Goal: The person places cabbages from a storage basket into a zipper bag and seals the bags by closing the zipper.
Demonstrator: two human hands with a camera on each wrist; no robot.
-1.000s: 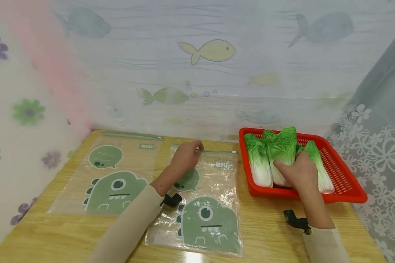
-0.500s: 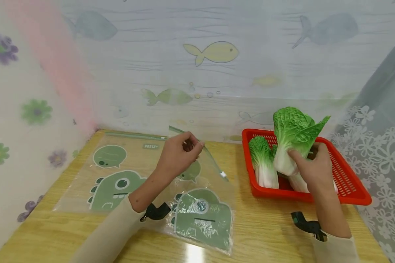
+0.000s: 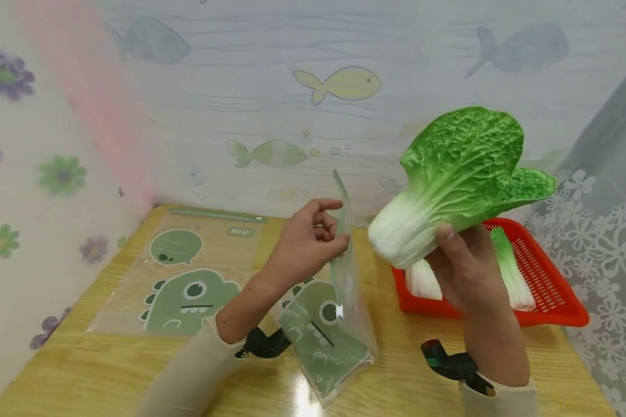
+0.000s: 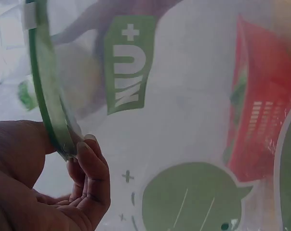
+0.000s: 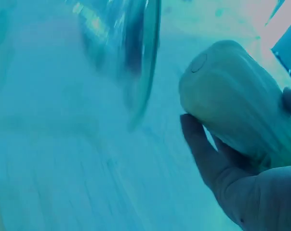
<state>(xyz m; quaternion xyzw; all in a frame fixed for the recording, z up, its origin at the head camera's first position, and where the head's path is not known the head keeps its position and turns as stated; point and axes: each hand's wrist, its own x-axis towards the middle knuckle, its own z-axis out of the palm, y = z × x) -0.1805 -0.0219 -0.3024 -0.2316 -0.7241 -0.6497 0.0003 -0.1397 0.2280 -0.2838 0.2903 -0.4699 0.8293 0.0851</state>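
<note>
My left hand pinches the green zip edge of a clear slider storage bag printed with a green monster. The bag's top is raised and turned sideways, with its white slider low on the strip; its lower end lies on the table. In the left wrist view thumb and fingers grip the strip. To the right, my right hand holds a napa cabbage in the air, leaves up and right, white base toward the bag. The right wrist view shows the cabbage base between thumb and fingers.
A second monster-print slider bag lies flat on the wooden table at left. At right stands a red plastic basket with more cabbages in it. A fish-patterned curtain hangs behind the table.
My right hand has lifted the cabbage out of the basket and brought it left and nearer. My left hand has raised the bag's zip edge from the table and turned it upright.
</note>
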